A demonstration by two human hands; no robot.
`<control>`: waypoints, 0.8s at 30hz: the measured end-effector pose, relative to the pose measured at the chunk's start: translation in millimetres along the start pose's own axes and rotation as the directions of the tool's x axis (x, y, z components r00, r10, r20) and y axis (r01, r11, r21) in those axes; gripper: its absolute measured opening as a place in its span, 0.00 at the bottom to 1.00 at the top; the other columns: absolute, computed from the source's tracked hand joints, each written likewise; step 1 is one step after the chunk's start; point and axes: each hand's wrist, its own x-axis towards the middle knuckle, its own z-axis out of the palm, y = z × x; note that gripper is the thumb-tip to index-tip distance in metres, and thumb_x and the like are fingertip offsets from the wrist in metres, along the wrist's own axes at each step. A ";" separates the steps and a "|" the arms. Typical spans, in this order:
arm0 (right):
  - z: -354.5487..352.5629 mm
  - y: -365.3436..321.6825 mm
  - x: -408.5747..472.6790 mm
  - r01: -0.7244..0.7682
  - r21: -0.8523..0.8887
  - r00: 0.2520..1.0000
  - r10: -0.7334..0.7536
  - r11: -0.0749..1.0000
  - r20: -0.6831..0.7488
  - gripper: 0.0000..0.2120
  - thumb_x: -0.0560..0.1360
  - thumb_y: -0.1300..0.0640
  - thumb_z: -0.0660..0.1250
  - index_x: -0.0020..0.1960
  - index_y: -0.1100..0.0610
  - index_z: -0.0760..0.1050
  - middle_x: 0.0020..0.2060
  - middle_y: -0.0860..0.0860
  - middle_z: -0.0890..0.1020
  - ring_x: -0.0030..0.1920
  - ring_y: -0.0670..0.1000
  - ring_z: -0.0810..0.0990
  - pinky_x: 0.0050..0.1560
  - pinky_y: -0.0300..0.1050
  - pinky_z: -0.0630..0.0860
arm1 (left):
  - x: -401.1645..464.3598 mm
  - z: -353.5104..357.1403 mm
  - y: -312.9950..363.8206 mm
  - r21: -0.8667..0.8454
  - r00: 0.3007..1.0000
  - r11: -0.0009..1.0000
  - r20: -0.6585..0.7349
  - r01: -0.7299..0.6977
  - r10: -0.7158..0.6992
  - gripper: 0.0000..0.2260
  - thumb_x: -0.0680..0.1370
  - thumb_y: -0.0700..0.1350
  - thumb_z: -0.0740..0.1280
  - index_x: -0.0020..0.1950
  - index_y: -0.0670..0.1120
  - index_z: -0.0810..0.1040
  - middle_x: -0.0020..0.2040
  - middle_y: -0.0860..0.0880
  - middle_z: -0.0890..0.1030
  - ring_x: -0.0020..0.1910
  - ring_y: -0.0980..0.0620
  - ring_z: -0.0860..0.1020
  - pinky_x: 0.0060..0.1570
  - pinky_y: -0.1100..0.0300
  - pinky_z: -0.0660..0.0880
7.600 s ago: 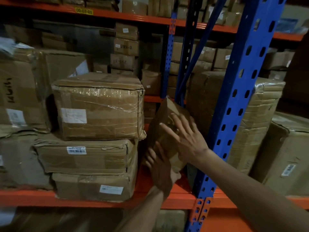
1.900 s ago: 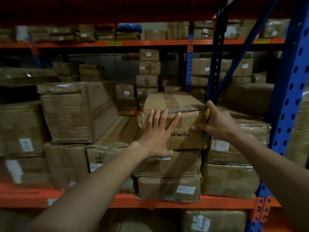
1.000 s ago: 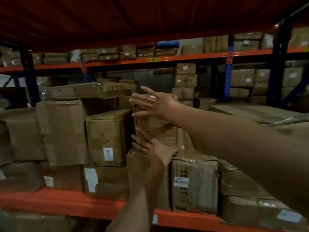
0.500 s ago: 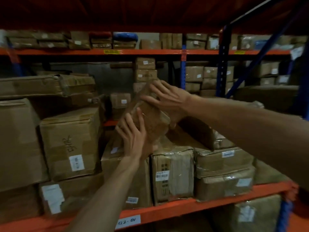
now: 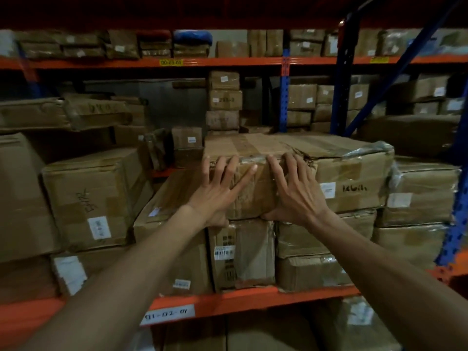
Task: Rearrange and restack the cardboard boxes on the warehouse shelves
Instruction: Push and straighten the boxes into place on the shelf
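A taped brown cardboard box (image 5: 244, 145) sits on top of the middle stack on the orange shelf. My left hand (image 5: 220, 193) and my right hand (image 5: 296, 193) lie flat against its front face, fingers spread and pointing up, thumbs near its bottom edge. Neither hand wraps around it. Right beside it, touching, stands a box with handwriting and a white label (image 5: 354, 178). An upright box with a barcode label (image 5: 250, 254) carries it from below.
The orange shelf beam (image 5: 253, 300) runs below the stacks, with a white tag on it. A blue upright (image 5: 455, 224) stands at the right edge. A large handwritten box (image 5: 93, 198) stands at the left, leaving a dark gap toward the middle stack. More boxes fill the racks behind.
Half a second ago both hands held the small box tilted in the air. It now rests flat on the middle stack, and my hands are spread against its front.
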 end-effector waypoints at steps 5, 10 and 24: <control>2.0 -3.0 -1.2 -0.021 -0.027 0.999 0.020 0.999 -0.031 0.70 0.53 0.27 0.77 0.82 0.59 0.50 0.73 0.71 0.62 0.70 0.70 0.63 0.71 0.63 0.61 | 1.3 -5.1 -0.4 0.001 0.998 1.000 0.059 0.003 -0.003 0.71 0.56 0.70 0.76 0.77 0.49 0.27 0.76 0.34 0.42 0.74 0.29 0.47 0.68 0.26 0.46; -1.8 -11.4 -1.6 -0.034 -0.033 0.999 0.034 0.999 -0.002 0.69 0.55 0.28 0.77 0.82 0.55 0.45 0.75 0.68 0.58 0.73 0.68 0.56 0.73 0.62 0.56 | -1.6 -17.0 -11.8 -0.144 0.982 0.988 0.175 -0.052 0.077 0.66 0.61 0.65 0.76 0.77 0.55 0.26 0.77 0.41 0.35 0.74 0.35 0.36 0.68 0.28 0.33; -55.8 -125.7 112.5 -0.026 0.379 0.992 0.072 0.925 -0.108 0.40 0.72 0.26 0.54 0.76 0.50 0.60 0.73 0.59 0.59 0.70 0.62 0.62 0.68 0.60 0.66 | -62.3 -36.1 -195.9 -0.404 0.565 0.533 -0.046 0.744 -0.824 0.52 0.75 0.65 0.67 0.78 0.50 0.29 0.79 0.37 0.34 0.77 0.33 0.37 0.70 0.36 0.34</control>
